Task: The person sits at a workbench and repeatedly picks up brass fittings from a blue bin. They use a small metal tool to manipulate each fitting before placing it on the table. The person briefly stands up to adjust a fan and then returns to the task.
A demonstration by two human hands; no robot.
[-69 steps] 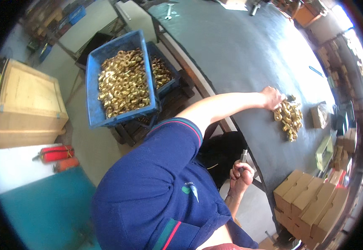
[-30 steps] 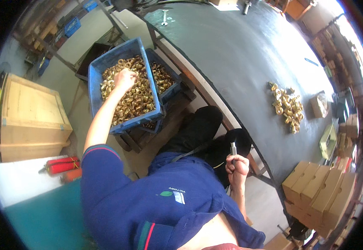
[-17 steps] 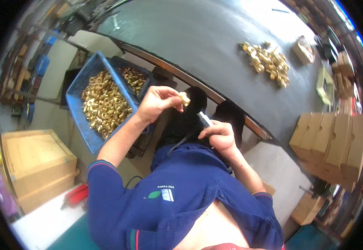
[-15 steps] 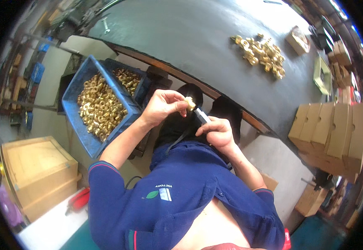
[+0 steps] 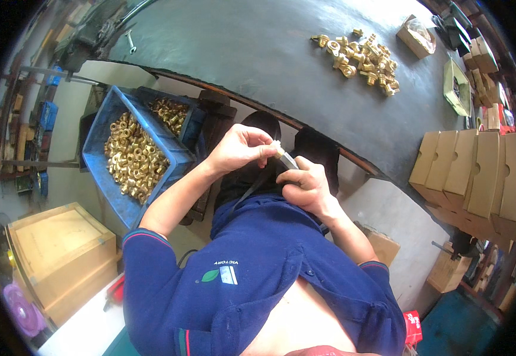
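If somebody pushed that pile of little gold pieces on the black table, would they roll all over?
Probably only a bit. The brass fittings look short and stubby with flat-sided collars, so most would likely slide or tip over rather than roll far. They look like solid metal, so likely heavy for their size and hard, not floppy. The dark table looks flat, so they should stay put.

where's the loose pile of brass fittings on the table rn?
Head view, upper right: the pile of brass fittings lies on the dark table, just left of a small cardboard box, well beyond both hands.
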